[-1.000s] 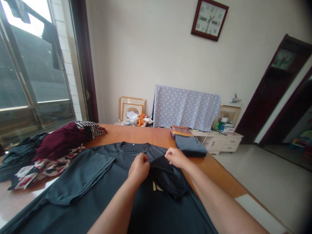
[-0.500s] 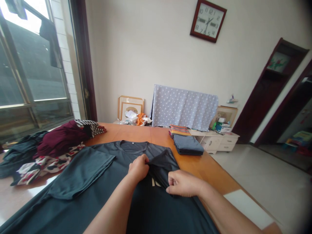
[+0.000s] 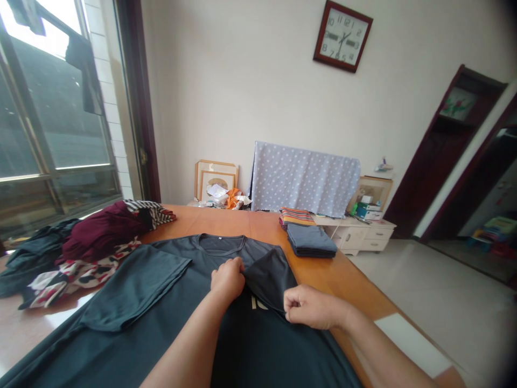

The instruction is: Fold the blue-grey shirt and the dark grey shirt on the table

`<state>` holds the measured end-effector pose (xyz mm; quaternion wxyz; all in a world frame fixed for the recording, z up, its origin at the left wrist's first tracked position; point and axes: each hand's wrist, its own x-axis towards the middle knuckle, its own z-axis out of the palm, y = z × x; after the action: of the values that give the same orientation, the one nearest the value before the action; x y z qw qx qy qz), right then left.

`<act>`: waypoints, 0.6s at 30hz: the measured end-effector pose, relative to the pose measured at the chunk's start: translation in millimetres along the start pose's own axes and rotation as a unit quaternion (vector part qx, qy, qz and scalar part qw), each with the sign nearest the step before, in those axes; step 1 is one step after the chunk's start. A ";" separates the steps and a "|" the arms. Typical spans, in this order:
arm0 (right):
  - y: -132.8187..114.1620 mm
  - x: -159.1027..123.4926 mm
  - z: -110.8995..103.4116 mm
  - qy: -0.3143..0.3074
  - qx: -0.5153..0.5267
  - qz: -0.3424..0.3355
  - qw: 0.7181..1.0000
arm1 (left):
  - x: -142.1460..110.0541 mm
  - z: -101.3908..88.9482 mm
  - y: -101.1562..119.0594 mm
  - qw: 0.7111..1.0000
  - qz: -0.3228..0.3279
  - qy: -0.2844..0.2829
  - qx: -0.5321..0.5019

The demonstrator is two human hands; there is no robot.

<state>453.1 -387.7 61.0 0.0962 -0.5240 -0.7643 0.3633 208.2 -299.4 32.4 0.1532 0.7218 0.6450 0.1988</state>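
Observation:
A dark T-shirt [image 3: 169,312] lies spread on the wooden table, its round neckline toward the far side. The sleeve on the left is laid flat over the shirt's body. My left hand [image 3: 228,279] is closed on one corner of the right sleeve [image 3: 269,275], near the chest. With its fingers pinched, my right hand [image 3: 309,307] grips the lower edge of that same sleeve, which stretches between both hands. Part of a pale printed mark shows beneath the sleeve; the rest is covered.
A loose heap of clothes [image 3: 97,231] lies at the left by the window. Folded dark garments [image 3: 311,241] and a folded striped cloth [image 3: 297,216] sit at the table's far right. Behind them, a polka-dot cloth [image 3: 305,175] drapes over something above a white cabinet [image 3: 365,237].
My right hand has moved slightly to the right, and the sleeve between my hands is drawn flatter and wider. My left hand has shifted very slightly left.

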 end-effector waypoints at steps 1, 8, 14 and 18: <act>0.2 -0.6 0.4 -0.011 -0.008 0.002 1.000 | 0.0 -0.7 0.4 1.000 -0.005 0.002 -0.004; 5.0 2.0 0.6 0.077 -0.025 -0.002 0.997 | 3.2 -2.4 3.1 0.996 0.005 0.049 -0.071; 13.0 -0.9 0.9 0.060 -0.078 0.058 0.993 | -0.6 8.6 2.2 0.995 0.100 0.001 0.012; 14.3 -1.6 0.7 0.099 -0.040 0.043 0.993 | -2.5 9.5 1.7 0.994 0.103 -0.012 0.024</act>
<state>463.8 -386.7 51.5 0.1348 -0.5930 -0.7419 0.2823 214.1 -301.8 24.7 0.1219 0.7903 0.5697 0.1898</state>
